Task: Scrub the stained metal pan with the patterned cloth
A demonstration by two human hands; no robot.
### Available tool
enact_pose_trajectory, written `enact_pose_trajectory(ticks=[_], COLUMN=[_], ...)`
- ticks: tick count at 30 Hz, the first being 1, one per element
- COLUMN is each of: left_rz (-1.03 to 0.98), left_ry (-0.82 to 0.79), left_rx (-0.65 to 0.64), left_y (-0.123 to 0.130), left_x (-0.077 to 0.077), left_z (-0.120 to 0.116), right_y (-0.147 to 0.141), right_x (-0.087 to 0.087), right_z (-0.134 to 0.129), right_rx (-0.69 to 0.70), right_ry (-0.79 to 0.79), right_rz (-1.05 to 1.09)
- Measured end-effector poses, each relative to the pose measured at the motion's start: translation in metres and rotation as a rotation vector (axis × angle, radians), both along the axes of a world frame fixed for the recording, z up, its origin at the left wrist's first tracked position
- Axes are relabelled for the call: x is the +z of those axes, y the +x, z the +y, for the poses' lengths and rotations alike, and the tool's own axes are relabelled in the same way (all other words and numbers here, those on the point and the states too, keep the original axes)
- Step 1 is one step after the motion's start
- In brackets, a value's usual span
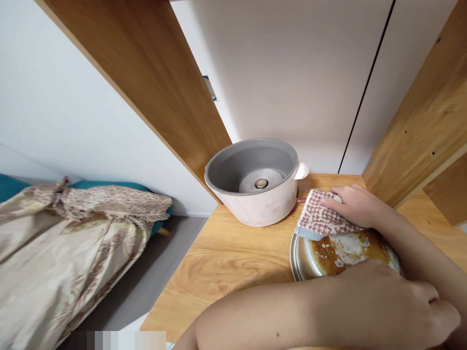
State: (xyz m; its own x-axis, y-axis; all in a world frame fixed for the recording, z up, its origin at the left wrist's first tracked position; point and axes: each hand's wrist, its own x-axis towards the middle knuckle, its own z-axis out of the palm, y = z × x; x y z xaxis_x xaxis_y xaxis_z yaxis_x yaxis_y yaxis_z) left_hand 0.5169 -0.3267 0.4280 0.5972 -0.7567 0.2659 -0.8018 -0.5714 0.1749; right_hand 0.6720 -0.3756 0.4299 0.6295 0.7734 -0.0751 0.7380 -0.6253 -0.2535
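My right grip [352,206] partly closed, holding brown-and-white patterned cloth [321,216] against stained round silver metal pot [350,249]; left grip [388,301] over pot's near side, opening and hold: can't tell.

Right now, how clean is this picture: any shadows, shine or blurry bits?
All from the head view: soft shadow on the wooden tabletop beside the left forearm; the metal pot gleams near its rim; a blocky mosaic patch hides part of the bottom edge.

Reddish-brown and cream houndstooth covers a cloth [324,214] edged in pale blue; amber-brown blotches mottle a silver pot [350,250]; a white cooker [257,210] shows a gray interior. The cream bedspread [69,257] bears what look like brown scrolls.
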Motion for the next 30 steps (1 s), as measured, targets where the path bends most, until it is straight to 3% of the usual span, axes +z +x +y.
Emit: enact_pose_trajectory(ticks=[8,30], left_rz=[-0.018,0.006], left_ry=[-0.012,-0.031], left_rx=[-0.008,-0.007], left_y=[0.0024,0.0014], left_x=[-0.0052,-0.0015], left_z=[-0.0014,-0.0015], right_y=[0.0017,-0.0011], right_x=[-0.0021,0.0013], right_z=[-0.0007,0.0001], right_rx=[0.002,-0.011], right_ry=[-0.004,-0.014], right_rz=[-0.011,0.008])
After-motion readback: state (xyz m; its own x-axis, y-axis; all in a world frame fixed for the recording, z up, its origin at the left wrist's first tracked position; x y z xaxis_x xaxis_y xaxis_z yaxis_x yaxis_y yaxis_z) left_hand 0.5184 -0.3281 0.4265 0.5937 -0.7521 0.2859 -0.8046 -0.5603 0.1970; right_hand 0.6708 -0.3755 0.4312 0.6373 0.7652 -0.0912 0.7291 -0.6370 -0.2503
